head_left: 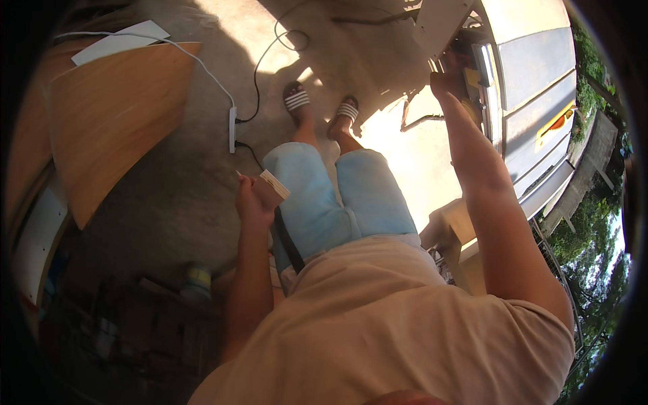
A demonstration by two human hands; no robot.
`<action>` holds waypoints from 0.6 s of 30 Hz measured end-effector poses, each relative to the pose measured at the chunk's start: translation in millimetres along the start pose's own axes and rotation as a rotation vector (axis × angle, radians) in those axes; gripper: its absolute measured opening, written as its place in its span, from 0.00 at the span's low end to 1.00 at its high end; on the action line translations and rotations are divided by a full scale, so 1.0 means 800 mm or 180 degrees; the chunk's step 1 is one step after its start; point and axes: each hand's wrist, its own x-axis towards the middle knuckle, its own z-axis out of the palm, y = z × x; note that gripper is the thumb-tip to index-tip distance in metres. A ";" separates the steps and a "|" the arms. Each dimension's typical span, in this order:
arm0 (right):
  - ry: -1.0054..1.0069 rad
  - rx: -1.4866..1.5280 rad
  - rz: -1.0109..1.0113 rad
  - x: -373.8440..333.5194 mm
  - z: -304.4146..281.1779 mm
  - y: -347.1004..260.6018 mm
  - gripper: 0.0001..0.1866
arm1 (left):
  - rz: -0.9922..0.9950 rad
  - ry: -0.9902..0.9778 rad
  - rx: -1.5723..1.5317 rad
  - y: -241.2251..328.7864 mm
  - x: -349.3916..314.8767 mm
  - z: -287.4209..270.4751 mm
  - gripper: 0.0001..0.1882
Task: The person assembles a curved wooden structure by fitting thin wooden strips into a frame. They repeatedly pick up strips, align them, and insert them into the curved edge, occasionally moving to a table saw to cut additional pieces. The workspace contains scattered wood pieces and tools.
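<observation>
Standing on the concrete floor, the left hand has its fingers closed around a small wooden block, while the right hand reaches into cluttered shelves, its grip impossible to tell.

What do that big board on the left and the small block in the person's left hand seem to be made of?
The big board looks like wood or wood-laminate sheet: flat, smooth, even orange-tan face with a faint grain. The small block in the left hand looks like wood too, brownish with a pale, faintly striped edge, perhaps plywood; it is too small to be sure.
</observation>
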 end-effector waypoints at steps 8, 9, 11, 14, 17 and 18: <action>-0.0553 0.0224 0.0832 -0.008 -0.010 -0.024 0.35 | 0.0220 -0.0469 0.0023 0.025 0.004 0.014 0.17; -0.0559 0.0065 0.1111 0.001 0.005 -0.017 0.36 | 0.0278 -0.0543 0.0079 0.026 0.019 0.008 0.17; -0.0673 0.0121 0.1453 0.013 0.020 -0.011 0.41 | 0.0283 -0.0614 0.0239 0.029 0.015 0.014 0.17; -0.0785 0.0080 0.2095 0.033 0.032 -0.027 0.43 | 0.0259 -0.0599 0.0519 0.045 -0.010 0.039 0.18; -0.1058 0.1382 0.1192 0.001 0.043 -0.003 0.34 | 0.0529 -0.0724 0.0817 0.062 -0.020 0.052 0.17; -0.1396 0.1504 0.1008 -0.007 0.034 -0.006 0.31 | 0.0644 -0.0797 0.0936 0.070 -0.026 0.060 0.17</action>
